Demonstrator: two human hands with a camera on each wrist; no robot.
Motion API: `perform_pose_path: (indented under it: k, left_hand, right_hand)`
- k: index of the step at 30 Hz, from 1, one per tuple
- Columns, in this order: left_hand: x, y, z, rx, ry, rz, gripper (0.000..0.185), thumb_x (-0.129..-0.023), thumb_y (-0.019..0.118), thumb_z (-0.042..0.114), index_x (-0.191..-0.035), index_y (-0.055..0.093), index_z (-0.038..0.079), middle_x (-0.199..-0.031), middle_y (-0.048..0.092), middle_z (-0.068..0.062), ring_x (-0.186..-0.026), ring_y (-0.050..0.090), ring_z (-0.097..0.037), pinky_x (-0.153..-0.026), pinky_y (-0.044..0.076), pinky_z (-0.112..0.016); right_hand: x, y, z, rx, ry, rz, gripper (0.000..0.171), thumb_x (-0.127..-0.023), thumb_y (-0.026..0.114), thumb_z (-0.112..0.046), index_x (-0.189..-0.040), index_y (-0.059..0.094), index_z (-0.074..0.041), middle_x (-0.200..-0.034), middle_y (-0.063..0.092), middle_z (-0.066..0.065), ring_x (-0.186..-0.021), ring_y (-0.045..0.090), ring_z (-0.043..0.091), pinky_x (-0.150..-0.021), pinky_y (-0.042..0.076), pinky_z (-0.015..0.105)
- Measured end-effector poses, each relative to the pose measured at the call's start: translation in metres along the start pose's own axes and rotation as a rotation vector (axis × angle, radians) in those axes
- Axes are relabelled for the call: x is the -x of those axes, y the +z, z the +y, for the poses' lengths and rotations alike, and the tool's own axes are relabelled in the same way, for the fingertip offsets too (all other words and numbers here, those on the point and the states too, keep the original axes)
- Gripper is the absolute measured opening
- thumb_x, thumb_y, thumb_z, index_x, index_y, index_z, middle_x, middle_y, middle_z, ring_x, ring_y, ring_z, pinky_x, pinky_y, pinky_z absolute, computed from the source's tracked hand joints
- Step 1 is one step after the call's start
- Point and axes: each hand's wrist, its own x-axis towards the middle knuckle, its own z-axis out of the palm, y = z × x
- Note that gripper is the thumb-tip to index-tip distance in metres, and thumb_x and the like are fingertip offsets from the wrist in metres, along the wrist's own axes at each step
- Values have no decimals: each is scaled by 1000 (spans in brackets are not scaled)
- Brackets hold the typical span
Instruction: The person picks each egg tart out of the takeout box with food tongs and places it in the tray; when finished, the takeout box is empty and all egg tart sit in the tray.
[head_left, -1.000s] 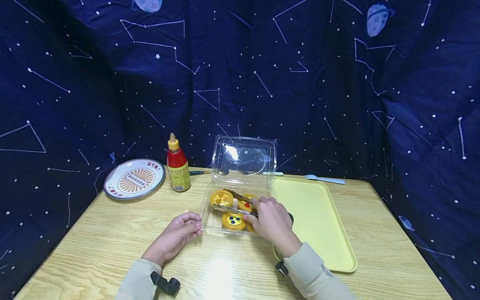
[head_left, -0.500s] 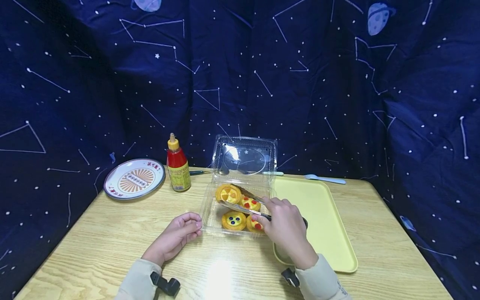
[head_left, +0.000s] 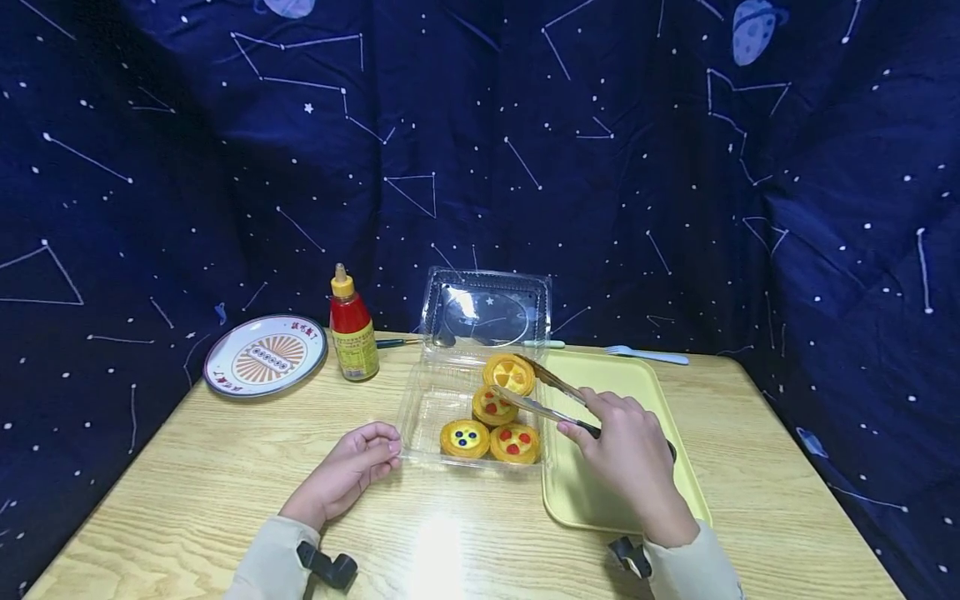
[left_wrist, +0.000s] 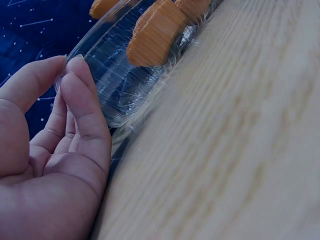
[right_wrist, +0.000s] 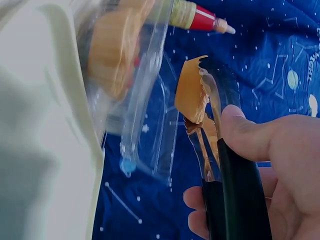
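Right hand (head_left: 630,454): I have it wrapped round the dark handles of the tongs (head_left: 547,398), squeezing so the tips pinch the orange-slice tart (head_left: 508,373) from both sides.
Orange-slice tart: held clear of the other pastries, above the far right corner of the clear clamshell box (head_left: 431,400), close to the yellow tray (head_left: 637,383); I judge the tongs are there so fingers never touch the topping.
Left hand (head_left: 352,467): fingers loosely curled, tips pressed against the box's near left corner; in the left wrist view they lie flat on the ribbed plastic wall, gripping nothing. I read this as bracing the light box so it does not slide.
Remaining tarts (head_left: 491,429): three sit in the right half of the box, touching one another.
Lid: stands open at the back, out of the tongs' path.
Counter (head_left: 225,483): also carries a sauce bottle (head_left: 352,329), a patterned plate (head_left: 266,357) and a fork (head_left: 648,356), well apart from my hands.
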Motion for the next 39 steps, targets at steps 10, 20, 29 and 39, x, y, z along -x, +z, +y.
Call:
perform_pose_path:
  k: [10, 20, 29, 39]
  left_hand:
    - [2, -1, 2, -6, 21, -20, 19, -98, 58, 7, -115, 51, 0, -96, 60, -2, -88, 62, -13, -79, 53, -23]
    - [2, -2, 4, 1, 13, -25, 18, -99, 58, 7, -115, 52, 2, -97, 60, -3, -88, 62, -13, -79, 53, -23]
    - [1, 0, 3, 6, 11, -26, 19, -99, 58, 7, -116, 51, 0, -97, 60, -2, -88, 63, -13, -78, 53, -22]
    - [2, 2, 4, 15, 0, -10, 20, -98, 60, 8, -115, 51, 2, -97, 60, -2, -87, 63, -12, -79, 54, -22]
  right_hand:
    - [-6, -20, 29, -16, 38, 43, 53, -82, 80, -36, -123, 67, -4, -106, 70, 17, -93, 64, 43, -73, 48, 60]
    - [-5, -23, 64, 18, 173, -8, 53, -88, 73, -43, -123, 65, -4, -100, 68, 21, -88, 63, 47, -62, 45, 59]
    - [-4, -3, 85, 48, 278, -185, 65, -89, 68, -52, -128, 62, 0, -109, 65, 31, -91, 62, 52, -62, 47, 58]
    - [-5, 14, 87, 78, 338, -317, 65, -87, 68, -55, -125, 64, -2, -104, 65, 30, -89, 61, 49, -59, 46, 55]
